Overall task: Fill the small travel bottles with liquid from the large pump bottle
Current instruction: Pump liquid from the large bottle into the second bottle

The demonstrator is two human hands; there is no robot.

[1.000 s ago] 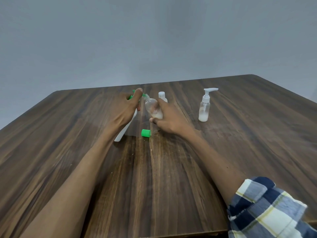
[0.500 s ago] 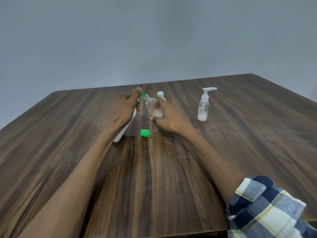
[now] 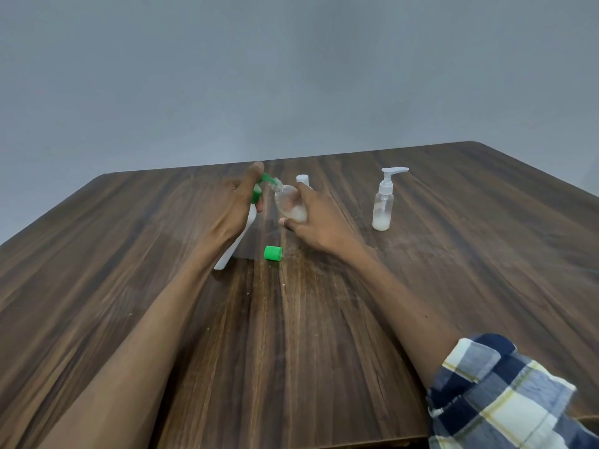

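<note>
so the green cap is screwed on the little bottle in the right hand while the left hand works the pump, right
Not quite. The head view shows the green cap lying loose on the table; the small bottle in the right hand is uncapped, tilted at the green nozzle. The left hand does work the pump bottle.

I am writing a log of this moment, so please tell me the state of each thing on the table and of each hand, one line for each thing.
Large pump bottle: tilted, green nozzle at the travel bottle's mouth.
Left hand: holds the large pump bottle.
Round travel bottle: uncapped, tilted, little white liquid inside.
Right hand: grips the round travel bottle.
Green cap: off, lying on the table.
Small pump bottle: upright, closed, partly filled.
White-capped bottle: mostly hidden, capped.
</note>
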